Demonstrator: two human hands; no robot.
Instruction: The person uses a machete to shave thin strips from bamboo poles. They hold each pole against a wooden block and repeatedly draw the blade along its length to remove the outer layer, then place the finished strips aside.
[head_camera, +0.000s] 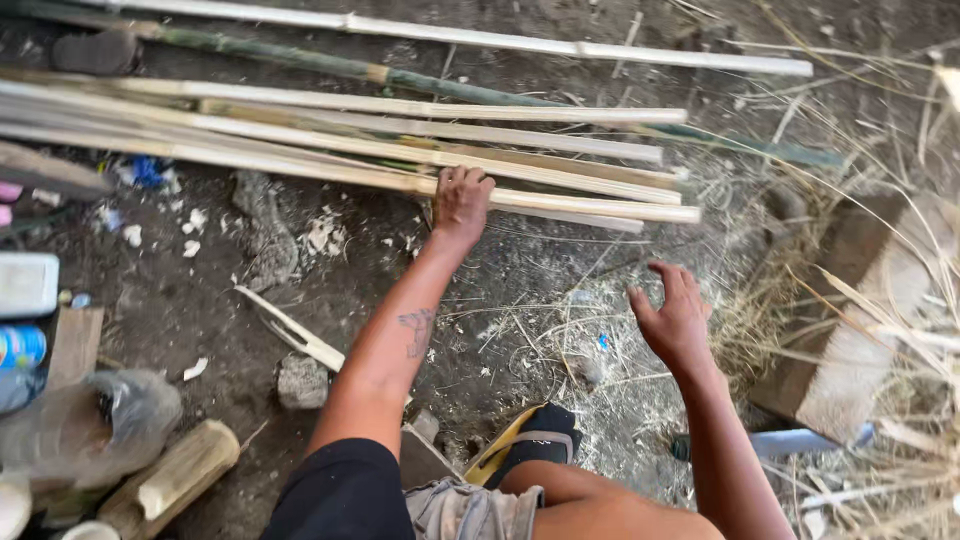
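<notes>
The left hand (462, 203) reaches forward and lies palm down on a bundle of split bamboo strips (350, 150), its fingers curled over the nearest pale strip (560, 203) at the edge of the bundle; whether they fully close round that strip cannot be told. The strips lie flat on the dirt ground (210, 300) with their long axes running almost straight across the view, left to right, tilting slightly downward toward the right, where their cut ends finish close together just past the left hand. Beyond the bundle, farther from the person, a green bamboo pole (300, 60) and a long pale pole (560, 45) lie along much the same line. The right hand (675, 320) hovers in the air nearer the person than the bundle and well apart from it, open, palm turned inward, fingers loosely spread and bent, holding nothing. Nearer than the bundle and to the left of the left forearm, a short pale splinter of bamboo (292, 330) lies slanted on the ground, with a small stone (302, 382) just beside it. Farther left of these sit a short round log (172, 480) and a crumpled clear plastic bag (90, 425). To the right of the bundle's ends, dry straw (800, 290) is scattered beside a wooden block (865, 320).
</notes>
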